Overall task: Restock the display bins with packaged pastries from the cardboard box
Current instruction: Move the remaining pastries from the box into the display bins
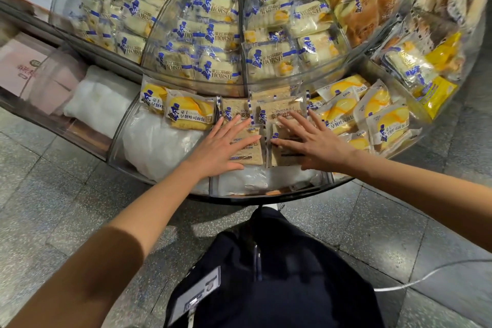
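1. The two front brown packets (249,148) lie flat, side by side, in the middle compartment of the lower clear bin (266,190). We see the left hand (226,145) pressed on the left packet and the right hand (312,141) on the right one.
2. The fingers (231,125) of both hands are straight and spread apart, palms down. They rest on the wrappers and grip nothing.
3. Just beyond the fingertips, two rear brown packets (277,112) sit at the back of the same compartment, and the fingertips reach their near edges.
4. To the left of the left fingers we note two yellow packets (190,112). White padding (159,141) fills that compartment beneath and in front of them.
5. To the right of the right fingers, a loose heap of yellow-and-white packets (372,114) fills the neighbouring compartment.
6. Well beyond the fingers, the upper bins (194,80) hold white packets with blue print (213,42).
7. On our side of the fingers we see the grey speckled floor (80,194), a dark garment (279,287) carrying a badge (198,293), and a white cable (426,273).
8. Far to the left of the fingers lie pink boxes (18,66).
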The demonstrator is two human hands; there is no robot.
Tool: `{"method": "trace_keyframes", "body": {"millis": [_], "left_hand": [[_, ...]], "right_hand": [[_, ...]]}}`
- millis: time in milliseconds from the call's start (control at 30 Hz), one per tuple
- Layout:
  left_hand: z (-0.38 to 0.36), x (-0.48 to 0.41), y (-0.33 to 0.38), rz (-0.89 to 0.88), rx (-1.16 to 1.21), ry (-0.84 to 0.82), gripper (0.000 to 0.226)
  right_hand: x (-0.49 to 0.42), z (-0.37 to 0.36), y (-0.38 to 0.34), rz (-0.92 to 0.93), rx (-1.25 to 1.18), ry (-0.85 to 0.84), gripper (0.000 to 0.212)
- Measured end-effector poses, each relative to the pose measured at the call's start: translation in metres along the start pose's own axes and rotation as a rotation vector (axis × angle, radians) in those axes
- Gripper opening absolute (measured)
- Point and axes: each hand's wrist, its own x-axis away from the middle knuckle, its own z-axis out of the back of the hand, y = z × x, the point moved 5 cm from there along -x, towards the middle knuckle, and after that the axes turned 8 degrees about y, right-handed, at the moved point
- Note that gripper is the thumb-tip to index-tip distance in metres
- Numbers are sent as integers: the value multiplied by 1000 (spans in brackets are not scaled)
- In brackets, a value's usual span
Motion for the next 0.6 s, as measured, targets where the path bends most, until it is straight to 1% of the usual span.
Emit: {"method": "trace_keyframes", "body": {"millis": [167,400,500,600], "left_hand": [[7,-2,2,-28,-6,54,87],[17,-13,10,-54,16,62,85],[22,-14,13,-64,26,73,84],[33,-19,15,-94,39,77,81]], "right_hand": [[9,3,-7,-38,11,12,124],[15,9,-8,-123,2,-15,127],[17,13,-12,-179,-43,-21,121],[23,23,-16,-275,-131,-24,109]]}}
